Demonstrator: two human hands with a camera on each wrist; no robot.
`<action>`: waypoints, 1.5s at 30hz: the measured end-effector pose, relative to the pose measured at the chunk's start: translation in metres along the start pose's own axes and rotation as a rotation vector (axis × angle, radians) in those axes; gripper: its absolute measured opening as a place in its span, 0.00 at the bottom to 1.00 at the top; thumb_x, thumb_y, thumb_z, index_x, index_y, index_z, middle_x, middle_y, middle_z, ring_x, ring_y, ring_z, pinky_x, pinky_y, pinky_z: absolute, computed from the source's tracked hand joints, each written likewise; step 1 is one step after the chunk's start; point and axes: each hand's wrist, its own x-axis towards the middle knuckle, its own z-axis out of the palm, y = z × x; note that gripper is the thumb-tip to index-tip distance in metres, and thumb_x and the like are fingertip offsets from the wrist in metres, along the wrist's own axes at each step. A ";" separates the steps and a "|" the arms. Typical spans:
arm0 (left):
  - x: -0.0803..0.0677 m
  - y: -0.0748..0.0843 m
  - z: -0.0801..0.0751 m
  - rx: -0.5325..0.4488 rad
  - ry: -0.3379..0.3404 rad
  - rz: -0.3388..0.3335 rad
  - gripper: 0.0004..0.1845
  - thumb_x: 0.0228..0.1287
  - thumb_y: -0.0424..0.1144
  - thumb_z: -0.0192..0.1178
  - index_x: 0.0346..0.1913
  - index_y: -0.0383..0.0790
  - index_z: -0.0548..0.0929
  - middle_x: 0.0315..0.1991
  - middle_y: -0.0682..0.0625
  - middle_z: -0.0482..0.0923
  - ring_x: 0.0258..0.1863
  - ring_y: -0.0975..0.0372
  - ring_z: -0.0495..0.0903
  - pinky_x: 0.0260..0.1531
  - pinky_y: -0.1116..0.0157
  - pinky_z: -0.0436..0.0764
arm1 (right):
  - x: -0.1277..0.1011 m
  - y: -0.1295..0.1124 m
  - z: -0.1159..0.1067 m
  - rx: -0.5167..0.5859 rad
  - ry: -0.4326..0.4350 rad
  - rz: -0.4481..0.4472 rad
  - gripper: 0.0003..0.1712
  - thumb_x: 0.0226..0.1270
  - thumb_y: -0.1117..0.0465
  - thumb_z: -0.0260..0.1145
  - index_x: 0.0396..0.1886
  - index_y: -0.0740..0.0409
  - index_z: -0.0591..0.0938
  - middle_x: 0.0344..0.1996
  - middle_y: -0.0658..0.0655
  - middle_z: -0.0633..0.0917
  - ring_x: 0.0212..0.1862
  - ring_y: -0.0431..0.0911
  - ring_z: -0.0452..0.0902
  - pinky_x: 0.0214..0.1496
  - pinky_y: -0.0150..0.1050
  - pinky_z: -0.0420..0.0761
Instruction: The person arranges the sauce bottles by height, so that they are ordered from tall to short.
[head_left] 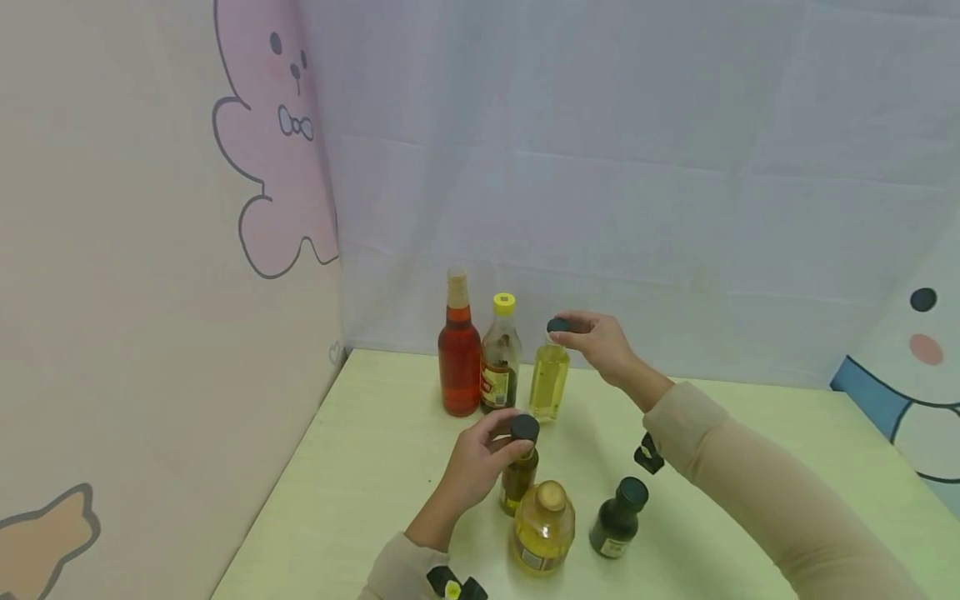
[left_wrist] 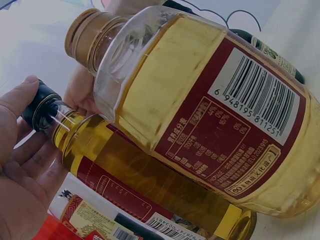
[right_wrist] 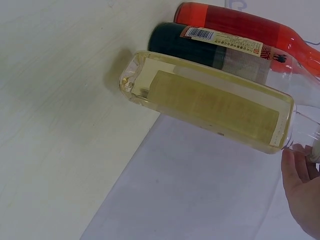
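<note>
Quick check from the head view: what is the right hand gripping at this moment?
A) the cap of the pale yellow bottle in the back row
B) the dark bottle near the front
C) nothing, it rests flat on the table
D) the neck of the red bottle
A: the right hand pinches the dark cap atop the pale yellow bottle, which stands beside the yellow-capped bottle in the back row.

Pale yellow-green table [head_left: 360, 467], white cloth backdrop [head_left: 637, 167], pink cartoon wall panel [head_left: 135, 250] at left, soft even light
</note>
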 end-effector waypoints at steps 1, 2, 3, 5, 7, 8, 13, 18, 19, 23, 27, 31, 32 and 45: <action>0.001 -0.004 0.000 -0.003 0.001 0.000 0.22 0.58 0.40 0.62 0.55 0.42 0.73 0.50 0.48 0.74 0.50 0.60 0.73 0.47 0.66 0.73 | 0.001 0.000 0.001 -0.001 0.003 0.003 0.29 0.56 0.56 0.68 0.56 0.63 0.73 0.46 0.60 0.79 0.48 0.51 0.75 0.53 0.49 0.70; 0.002 -0.009 0.000 -0.007 0.002 -0.001 0.22 0.58 0.41 0.62 0.55 0.43 0.73 0.51 0.49 0.73 0.50 0.60 0.73 0.47 0.67 0.73 | 0.002 0.000 0.002 -0.005 0.009 0.007 0.29 0.56 0.56 0.68 0.56 0.63 0.74 0.46 0.60 0.79 0.48 0.50 0.75 0.53 0.49 0.70; 0.002 -0.010 0.000 -0.007 0.002 0.004 0.22 0.57 0.42 0.62 0.55 0.43 0.73 0.51 0.49 0.73 0.50 0.60 0.73 0.47 0.67 0.73 | 0.002 0.000 0.003 -0.010 0.011 0.008 0.29 0.56 0.56 0.68 0.56 0.63 0.73 0.47 0.60 0.79 0.48 0.51 0.74 0.53 0.49 0.70; 0.002 -0.012 0.000 -0.006 0.002 0.016 0.23 0.57 0.44 0.62 0.55 0.43 0.73 0.50 0.49 0.74 0.50 0.60 0.73 0.47 0.67 0.73 | 0.004 0.000 0.005 -0.014 0.025 0.017 0.28 0.56 0.56 0.68 0.55 0.62 0.74 0.46 0.60 0.79 0.48 0.50 0.74 0.53 0.48 0.70; 0.002 -0.012 0.000 -0.005 0.001 0.024 0.23 0.57 0.45 0.62 0.55 0.44 0.73 0.50 0.49 0.74 0.50 0.61 0.74 0.47 0.67 0.73 | 0.005 -0.001 0.007 -0.022 0.037 0.023 0.27 0.56 0.56 0.68 0.55 0.61 0.75 0.46 0.59 0.79 0.48 0.50 0.74 0.53 0.47 0.70; 0.002 -0.012 0.000 -0.003 0.001 0.029 0.23 0.57 0.45 0.62 0.55 0.43 0.73 0.50 0.49 0.74 0.50 0.60 0.74 0.47 0.67 0.73 | 0.005 -0.001 0.008 -0.023 0.042 0.025 0.27 0.56 0.56 0.68 0.54 0.61 0.75 0.46 0.59 0.79 0.48 0.50 0.75 0.53 0.47 0.70; 0.003 -0.011 0.000 0.001 0.001 0.038 0.23 0.57 0.45 0.62 0.55 0.43 0.73 0.49 0.49 0.74 0.49 0.60 0.74 0.46 0.66 0.73 | 0.007 -0.001 0.011 -0.016 0.069 0.037 0.24 0.55 0.57 0.68 0.52 0.60 0.76 0.45 0.59 0.80 0.48 0.49 0.75 0.54 0.47 0.69; 0.003 -0.011 0.000 0.002 -0.001 0.049 0.22 0.57 0.44 0.62 0.55 0.43 0.73 0.49 0.49 0.74 0.49 0.60 0.74 0.46 0.66 0.73 | 0.009 0.002 0.014 0.014 0.101 0.047 0.25 0.54 0.58 0.69 0.51 0.62 0.77 0.44 0.60 0.80 0.47 0.50 0.75 0.53 0.46 0.70; 0.004 -0.011 0.000 0.004 -0.001 0.051 0.22 0.57 0.44 0.62 0.55 0.42 0.73 0.49 0.49 0.74 0.49 0.60 0.74 0.46 0.66 0.73 | 0.009 0.002 0.014 0.022 0.107 0.049 0.24 0.54 0.58 0.69 0.51 0.62 0.77 0.44 0.60 0.80 0.47 0.50 0.75 0.53 0.46 0.71; 0.004 -0.011 0.000 0.011 0.000 0.054 0.22 0.57 0.43 0.62 0.54 0.43 0.74 0.48 0.50 0.75 0.49 0.60 0.74 0.46 0.67 0.73 | 0.011 0.003 0.017 0.037 0.120 0.053 0.24 0.55 0.59 0.68 0.51 0.62 0.77 0.44 0.61 0.80 0.47 0.50 0.75 0.52 0.45 0.72; 0.005 -0.011 0.000 0.010 0.002 0.064 0.21 0.57 0.42 0.62 0.54 0.42 0.74 0.48 0.50 0.75 0.49 0.60 0.74 0.46 0.66 0.73 | 0.012 0.001 0.021 0.032 0.130 0.060 0.25 0.55 0.58 0.68 0.52 0.62 0.76 0.46 0.61 0.79 0.48 0.50 0.74 0.52 0.44 0.72; 0.005 -0.010 -0.001 0.016 0.003 0.062 0.21 0.57 0.42 0.62 0.54 0.42 0.74 0.48 0.50 0.75 0.49 0.61 0.74 0.46 0.67 0.73 | 0.013 -0.001 0.025 0.031 0.143 0.064 0.26 0.55 0.58 0.69 0.53 0.62 0.76 0.47 0.61 0.78 0.49 0.50 0.73 0.51 0.44 0.72; 0.005 -0.010 -0.001 0.017 0.002 0.063 0.22 0.57 0.42 0.62 0.54 0.42 0.74 0.48 0.50 0.75 0.49 0.61 0.74 0.47 0.67 0.73 | 0.013 -0.001 0.026 0.033 0.147 0.065 0.26 0.55 0.58 0.69 0.53 0.62 0.76 0.47 0.61 0.78 0.49 0.50 0.73 0.51 0.44 0.72; 0.002 -0.010 -0.001 0.001 0.000 0.063 0.22 0.57 0.43 0.62 0.54 0.43 0.74 0.48 0.50 0.75 0.49 0.61 0.74 0.47 0.67 0.73 | 0.013 0.004 0.037 0.043 0.177 0.078 0.24 0.54 0.60 0.69 0.52 0.61 0.77 0.46 0.60 0.78 0.49 0.50 0.72 0.51 0.43 0.72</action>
